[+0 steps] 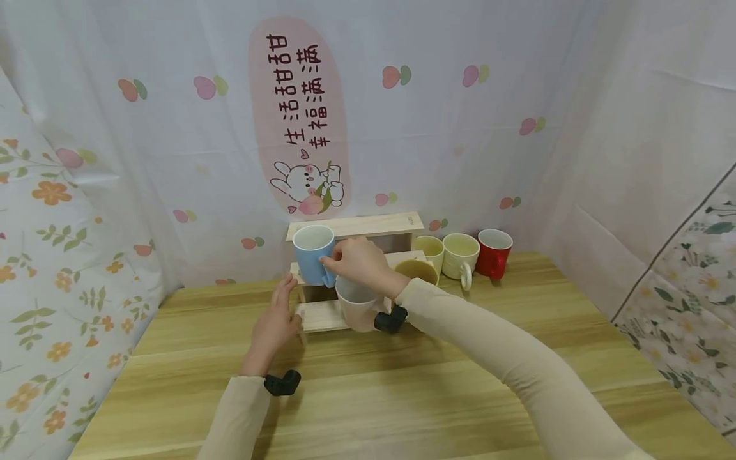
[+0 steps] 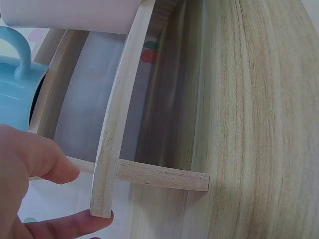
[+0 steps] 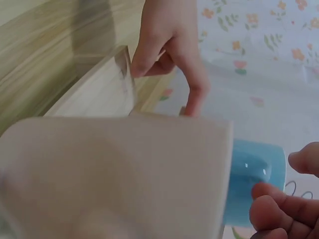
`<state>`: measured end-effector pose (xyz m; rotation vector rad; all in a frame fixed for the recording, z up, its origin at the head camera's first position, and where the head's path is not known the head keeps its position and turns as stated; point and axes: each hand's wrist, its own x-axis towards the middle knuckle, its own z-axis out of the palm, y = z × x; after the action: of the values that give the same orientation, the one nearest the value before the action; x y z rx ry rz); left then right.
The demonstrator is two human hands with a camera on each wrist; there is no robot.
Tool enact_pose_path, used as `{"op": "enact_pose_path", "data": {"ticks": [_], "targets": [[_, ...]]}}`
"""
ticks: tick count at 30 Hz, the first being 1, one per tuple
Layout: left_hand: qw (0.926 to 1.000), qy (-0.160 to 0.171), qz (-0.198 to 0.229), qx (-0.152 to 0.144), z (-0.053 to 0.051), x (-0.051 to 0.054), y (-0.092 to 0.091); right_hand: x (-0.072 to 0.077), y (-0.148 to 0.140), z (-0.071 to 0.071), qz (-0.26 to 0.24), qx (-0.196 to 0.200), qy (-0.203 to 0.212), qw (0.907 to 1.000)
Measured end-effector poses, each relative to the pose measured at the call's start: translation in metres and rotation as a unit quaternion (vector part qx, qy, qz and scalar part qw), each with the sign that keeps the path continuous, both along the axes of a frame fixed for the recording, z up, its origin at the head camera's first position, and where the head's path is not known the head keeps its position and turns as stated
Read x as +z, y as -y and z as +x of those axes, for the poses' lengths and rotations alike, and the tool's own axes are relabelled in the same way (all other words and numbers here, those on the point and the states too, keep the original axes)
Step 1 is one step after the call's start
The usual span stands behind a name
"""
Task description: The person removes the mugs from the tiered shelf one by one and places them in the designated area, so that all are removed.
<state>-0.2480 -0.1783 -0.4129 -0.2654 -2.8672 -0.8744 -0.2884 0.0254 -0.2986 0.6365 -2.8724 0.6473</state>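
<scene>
A light blue mug (image 1: 313,259) stands upright on the middle board of a wooden tiered rack (image 1: 322,317). My right hand (image 1: 363,262) is at its right side, fingertips close to the wall. In the right wrist view a gap shows between thumb and fingers (image 3: 271,206); contact with the mug is unclear. Below that forearm, a pale pink mug (image 1: 358,310) stands on the lowest board, partly hidden by the wrist. My left hand (image 1: 273,329) rests at the rack's left end, one finger (image 2: 75,224) touching a board's end, the thumb nearby.
Right of the blue mug, a yellow mug (image 1: 418,271) is partly hidden by my right arm. Beyond it stand a pale yellow mug (image 1: 432,248), a cream mug (image 1: 460,259) and a red mug (image 1: 490,257). A printed curtain (image 1: 460,147) hangs behind the wooden table (image 1: 374,409).
</scene>
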Motion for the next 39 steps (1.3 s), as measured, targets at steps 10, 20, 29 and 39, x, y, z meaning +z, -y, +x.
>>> {"op": "enact_pose_path", "data": {"ticks": [10,20,29,39], "targets": [[0.9998,-0.017,-0.006,-0.003,0.002,-0.002,-0.001,-0.008,0.012,0.001,-0.010,0.004,0.019,0.9998],[0.9997,-0.025,-0.005,-0.008,0.002,0.002,-0.001,-0.014,0.020,0.000,-0.049,0.010,0.005,0.9987],[0.9998,-0.016,-0.005,-0.008,0.000,0.002,0.000,-0.022,0.022,0.002,-0.074,0.024,-0.046,0.9959],[1.0000,-0.001,0.007,-0.003,-0.002,0.000,0.002,-0.020,0.020,0.002,-0.102,0.017,-0.100,0.9896]]}}
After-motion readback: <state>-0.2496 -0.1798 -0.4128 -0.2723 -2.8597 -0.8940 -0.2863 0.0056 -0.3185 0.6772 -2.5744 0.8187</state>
